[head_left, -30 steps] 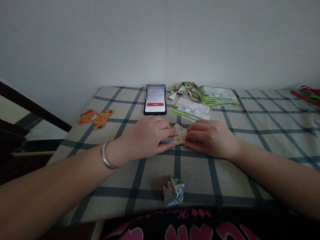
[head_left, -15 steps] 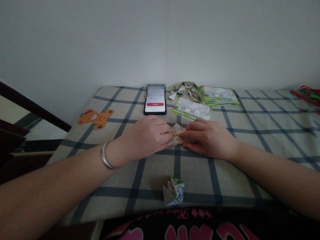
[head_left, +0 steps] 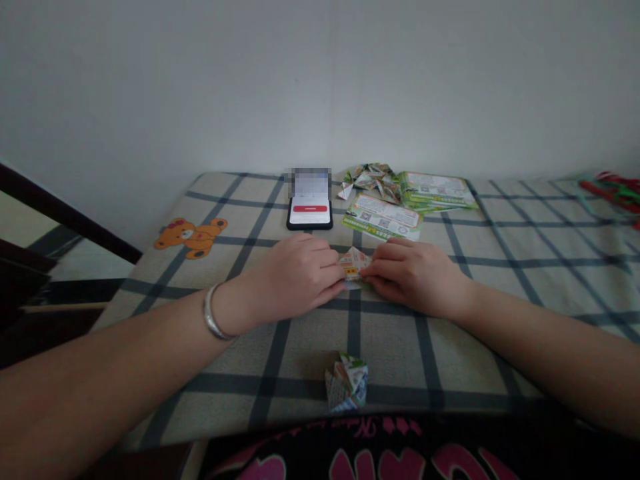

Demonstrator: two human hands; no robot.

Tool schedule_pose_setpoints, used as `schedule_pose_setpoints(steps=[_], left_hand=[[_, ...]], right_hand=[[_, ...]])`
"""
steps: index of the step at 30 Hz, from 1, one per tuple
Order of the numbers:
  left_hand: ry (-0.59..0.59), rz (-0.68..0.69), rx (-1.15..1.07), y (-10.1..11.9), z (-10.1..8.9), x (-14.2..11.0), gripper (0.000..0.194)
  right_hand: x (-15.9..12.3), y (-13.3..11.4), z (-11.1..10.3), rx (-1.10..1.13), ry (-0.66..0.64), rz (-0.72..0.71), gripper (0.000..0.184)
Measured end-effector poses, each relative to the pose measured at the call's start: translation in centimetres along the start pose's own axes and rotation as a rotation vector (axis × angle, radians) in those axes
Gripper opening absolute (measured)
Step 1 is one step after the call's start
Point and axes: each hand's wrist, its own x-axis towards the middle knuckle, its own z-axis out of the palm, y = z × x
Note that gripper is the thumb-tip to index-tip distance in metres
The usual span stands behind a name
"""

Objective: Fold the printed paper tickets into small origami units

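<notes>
A small folded piece of printed paper (head_left: 353, 265), orange and white, lies on the checked cloth in the middle of the surface. My left hand (head_left: 295, 273), with a silver bangle at the wrist, presses on its left side with fingers curled. My right hand (head_left: 410, 275) pinches its right side, fingers together. Most of the paper is hidden between the two hands.
A finished folded paper shape (head_left: 346, 382) stands near the front edge. A phone (head_left: 311, 207) with a lit screen lies behind the hands. Green printed leaflets (head_left: 385, 217) and more folded pieces (head_left: 370, 177) lie at the back. A bear print (head_left: 191, 235) marks the checked cloth (head_left: 500, 253). Red-green items (head_left: 613, 189) sit far right.
My right hand has moved left towards the left hand, folding the paper narrower; less of it shows between the hands now.
</notes>
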Motion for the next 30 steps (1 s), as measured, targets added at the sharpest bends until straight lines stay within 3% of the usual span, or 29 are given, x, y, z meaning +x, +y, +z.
schedule_pose_setpoints(steps=[6, 15, 22, 30], left_hand=[[-0.023, -0.077, -0.061, -0.2, 0.5, -0.1, 0.024], [-0.058, -0.199, -0.184, -0.5, 0.7, 0.0, 0.019], [-0.021, -0.243, -0.336, -0.6, 1.0, 0.2, 0.016], [-0.031, -0.258, -0.298, -0.5, 1.2, 0.4, 0.013]], right_hand=[[-0.1, -0.1, 0.0, 0.023, 0.023, 0.034, 0.023], [-0.2, 0.3, 0.4, 0.125, -0.004, 0.229, 0.028], [0.3, 0.6, 0.5, 0.224, -0.037, 0.281, 0.025], [0.5, 0.6, 0.9, 0.172, -0.049, 0.284, 0.024]])
